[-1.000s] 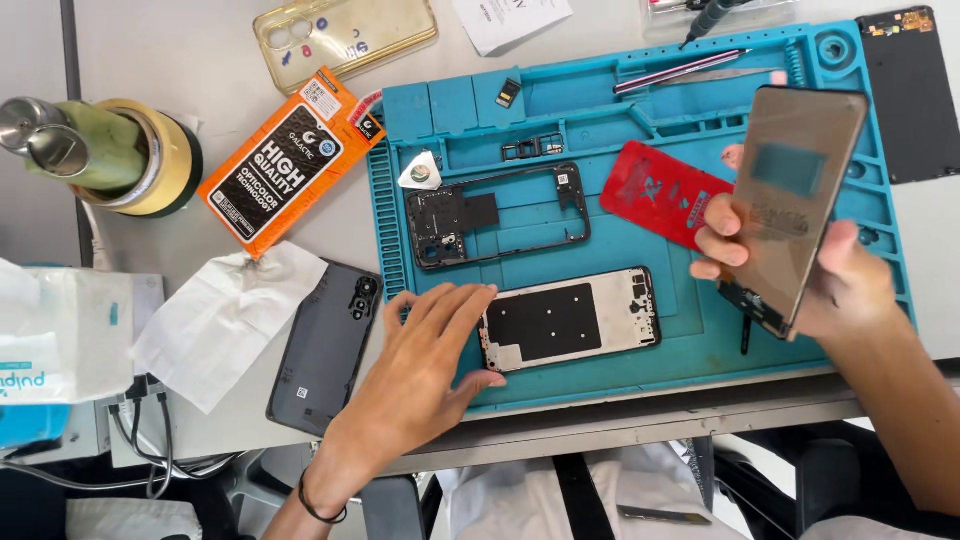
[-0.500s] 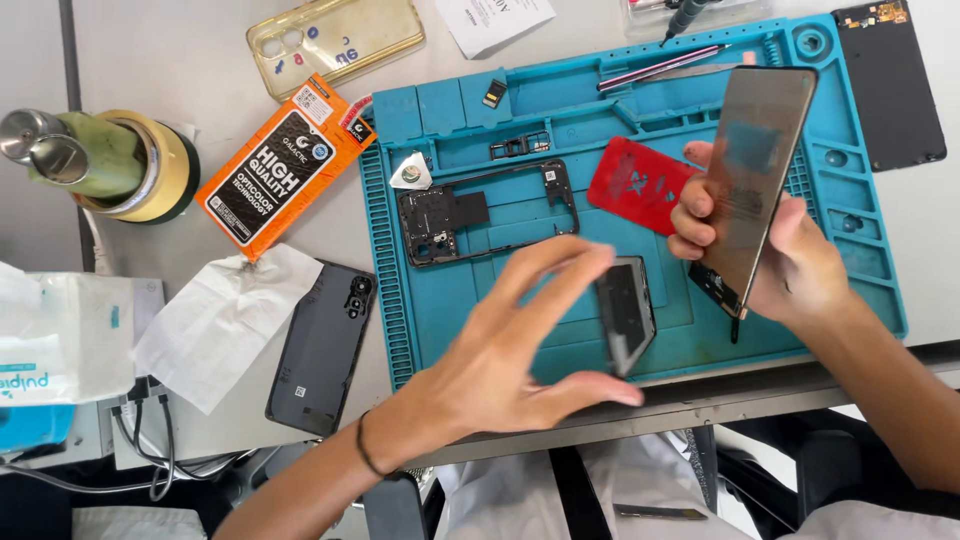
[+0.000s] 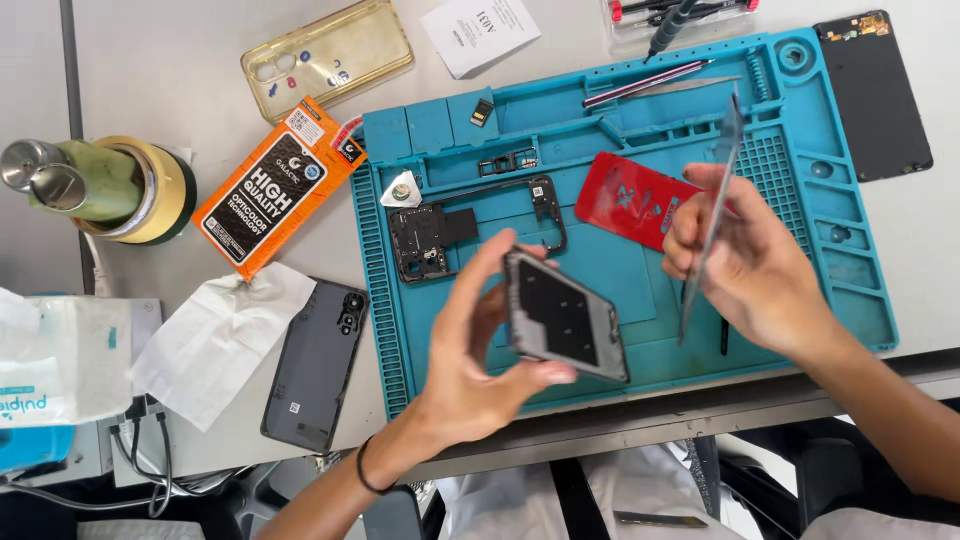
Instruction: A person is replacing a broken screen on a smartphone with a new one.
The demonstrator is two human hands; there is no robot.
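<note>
Since a second ago the grey rectangular phone mid-frame (image 3: 565, 318) has come off the blue silicone repair mat (image 3: 620, 265); left hand (image 3: 480, 350) now holds it tilted above the mat's near edge, thumb under, fingers curled over the top. Right hand (image 3: 745, 255) has turned the thin dark phone screen panel (image 3: 712, 215) edge-on, pinched upright between thumb and fingers over the red rectangular sheet (image 3: 630, 198). Black phone back cover (image 3: 315, 365) lies left of the mat beside a white tissue (image 3: 220, 335).
</note>
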